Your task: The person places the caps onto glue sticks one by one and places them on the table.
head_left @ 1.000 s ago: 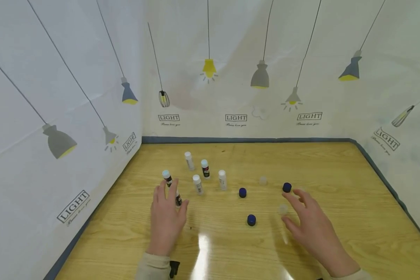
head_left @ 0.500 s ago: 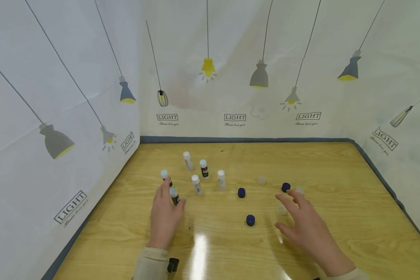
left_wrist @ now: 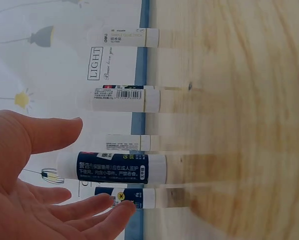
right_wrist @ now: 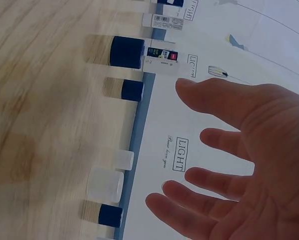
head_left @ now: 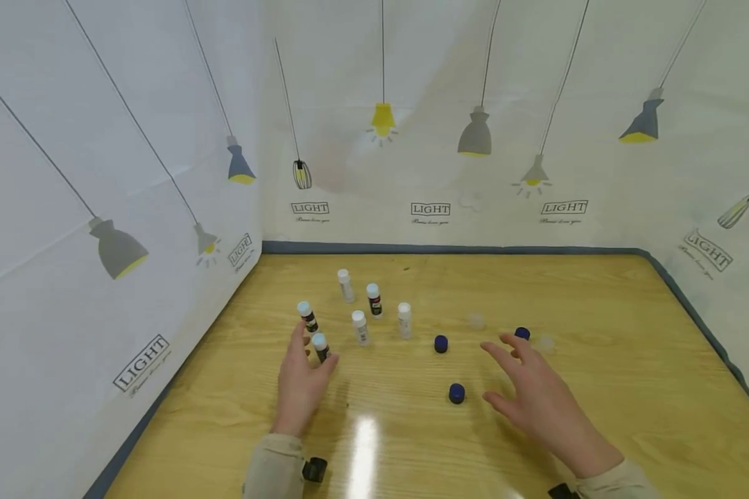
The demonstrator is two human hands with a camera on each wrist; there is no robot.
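Note:
Several glue sticks stand upright left of centre on the table. My left hand (head_left: 301,388) is by the nearest dark-labelled glue stick (head_left: 322,348). In the left wrist view, thumb and spread fingers lie to either side of that stick, not curled round it. Another dark-labelled glue stick (head_left: 308,317) stands just beyond the fingertips. My right hand (head_left: 539,409) hovers with relaxed, parted fingers, holding nothing. To its left are two blue caps, one nearer (head_left: 456,394) and one farther (head_left: 440,344). A third blue cap (head_left: 521,334) shows partly behind its fingers.
Farther back stand a dark-labelled glue stick (head_left: 374,301) and white glue sticks (head_left: 404,320). Translucent caps lie on the right, one at the back (head_left: 476,321) and one beyond the right hand (head_left: 546,343). A lamp-printed sheet (head_left: 412,173) walls in the wooden table (head_left: 630,388).
My left hand has drawn back slightly, uncovering the nearest glue stick's top. My right hand has shifted left toward the near blue cap, hiding one translucent cap. The head view has shifted slightly.

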